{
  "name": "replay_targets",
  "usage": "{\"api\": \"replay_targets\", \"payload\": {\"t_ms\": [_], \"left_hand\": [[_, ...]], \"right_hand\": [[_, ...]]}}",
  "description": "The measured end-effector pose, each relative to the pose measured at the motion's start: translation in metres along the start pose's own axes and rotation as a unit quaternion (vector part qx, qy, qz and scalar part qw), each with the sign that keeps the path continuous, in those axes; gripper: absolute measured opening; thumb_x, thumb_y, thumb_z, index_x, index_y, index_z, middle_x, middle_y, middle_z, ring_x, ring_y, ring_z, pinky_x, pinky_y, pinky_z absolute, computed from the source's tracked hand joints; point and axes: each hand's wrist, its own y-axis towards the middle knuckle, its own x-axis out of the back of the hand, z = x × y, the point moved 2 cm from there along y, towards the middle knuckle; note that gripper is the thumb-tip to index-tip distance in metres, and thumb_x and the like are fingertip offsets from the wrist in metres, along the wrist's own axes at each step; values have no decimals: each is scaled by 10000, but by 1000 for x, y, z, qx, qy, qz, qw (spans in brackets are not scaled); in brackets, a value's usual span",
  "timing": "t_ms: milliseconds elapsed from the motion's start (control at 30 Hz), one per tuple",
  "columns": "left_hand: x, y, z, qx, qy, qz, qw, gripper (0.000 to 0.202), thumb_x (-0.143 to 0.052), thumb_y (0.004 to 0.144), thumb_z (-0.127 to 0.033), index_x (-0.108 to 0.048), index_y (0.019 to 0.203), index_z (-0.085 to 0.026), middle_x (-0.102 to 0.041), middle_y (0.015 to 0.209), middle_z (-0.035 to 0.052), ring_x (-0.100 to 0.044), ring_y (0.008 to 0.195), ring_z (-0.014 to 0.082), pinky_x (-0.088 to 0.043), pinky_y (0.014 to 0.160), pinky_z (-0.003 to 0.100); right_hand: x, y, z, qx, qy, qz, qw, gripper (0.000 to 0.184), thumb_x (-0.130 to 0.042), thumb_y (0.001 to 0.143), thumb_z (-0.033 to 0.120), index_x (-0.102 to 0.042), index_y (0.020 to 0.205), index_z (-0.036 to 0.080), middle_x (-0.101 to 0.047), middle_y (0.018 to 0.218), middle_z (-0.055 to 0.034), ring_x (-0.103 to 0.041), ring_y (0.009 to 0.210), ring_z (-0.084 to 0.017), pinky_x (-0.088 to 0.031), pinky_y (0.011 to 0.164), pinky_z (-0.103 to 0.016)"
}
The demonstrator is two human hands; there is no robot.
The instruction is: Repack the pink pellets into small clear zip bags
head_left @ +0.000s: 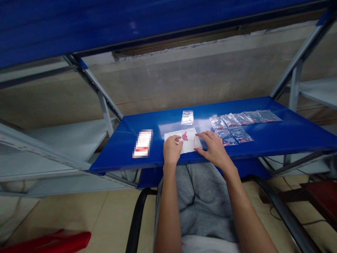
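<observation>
On the blue steel shelf top point(295, 135), head view: white paper sheet point(190, 146) near the front edge, between both hands.

Pellets: cluster of small pink pellets point(185, 136) on the paper, toward its far edge, up and right of the left fingertips.

Bag on paper: small clear plastic bag point(197, 142) at the paper's right end, just right of the pellets; long axis roughly front to back.

Nearer hand: right hand point(214, 149), directly beside the bag, wrist low and angled in from the right.

Right fingers: spread apart, thumb at the bag's near end, index finger by its far end; no clear clamp.

Left hand point(171, 151): on the paper's left edge, knuckles raised, wrist toward the body.

Left fingers: loosely together and curled; any grip on the paper impossible to tell.

Left of the paper: pixelated white and red packet point(143, 143).

Far edge: empty clear bag point(187, 117).

Right side: seven small bags with pink contents point(244, 119), in two overlapping rows.

Below the shelf: grey sweatpants point(202, 196).
</observation>
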Motion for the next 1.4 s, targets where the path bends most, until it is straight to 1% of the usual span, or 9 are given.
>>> {"api": "replay_targets", "payload": {"t_ms": [200,433,567,733,867,967,1067,1200,1400], "left_hand": [[-14,14,-5,0,82,45,996,114,-739,838,-130,-767,935,-185,-721,879,50,-656,863,189,-479,862,302],[-12,21,-2,29,102,83,991,60,-750,844,-173,-761,901,-189,-757,923,69,-672,901,208,-483,840,309],[-6,22,-10,24,54,94,994,29,-726,863,-188,-753,862,-177,-769,903,70,-689,892,207,-498,857,314],[-3,8,-34,9,-70,136,988,102,-688,900,-238,-756,899,-163,-778,917,54,-699,831,178,-520,813,287],[-8,-1,-47,2,-83,163,983,122,-671,899,-205,-782,926,-162,-785,915,48,-700,821,171,-524,808,278],[-8,-2,-46,-6,-97,176,980,155,-664,905,-197,-799,975,-172,-800,953,51,-703,846,174,-528,819,277],[-2,1,-38,3,-106,163,981,186,-655,905,-175,-801,1020,-174,-803,1038,60,-699,842,169,-531,807,276],[6,3,-22,57,-24,76,995,212,-659,863,-94,-800,1001,-172,-790,996,61,-677,777,163,-526,813,292],[-10,4,-17,57,63,33,996,149,-707,847,-134,-783,958,-196,-750,939,56,-680,923,200,-495,907,309]], "right_hand": [[-18,-2,-10,-2,3,-19,1000,525,-681,894,352,-594,1398,233,-521,1471,-163,-416,1439,-394,-398,1142,-591],[-26,-2,-12,-8,11,-42,999,532,-671,903,361,-586,1412,229,-515,1483,-165,-396,1455,-400,-386,1158,-595],[-30,-2,-12,-11,20,-40,999,531,-672,903,358,-583,1413,243,-521,1475,-157,-402,1450,-395,-401,1144,-591],[-30,-2,-9,-4,46,-41,998,527,-664,916,392,-572,1419,265,-532,1454,-148,-432,1422,-388,-422,1116,-586],[-27,-1,-8,8,78,-50,996,503,-653,921,374,-578,1407,267,-576,1372,-138,-510,1340,-360,-463,1078,-544],[-25,-1,-9,1,84,-51,995,502,-663,916,346,-583,1401,247,-604,1328,-139,-550,1276,-350,-487,1039,-523],[-25,-1,-11,-3,81,-50,995,489,-672,918,347,-591,1388,237,-629,1298,-136,-574,1232,-344,-498,1013,-508],[-27,0,-11,-1,79,-55,995,474,-674,923,354,-596,1374,231,-648,1285,-131,-588,1204,-340,-495,1008,-507],[-29,0,-8,-4,74,-59,996,488,-669,922,382,-591,1384,244,-653,1286,-131,-585,1211,-348,-494,998,-509]]}}
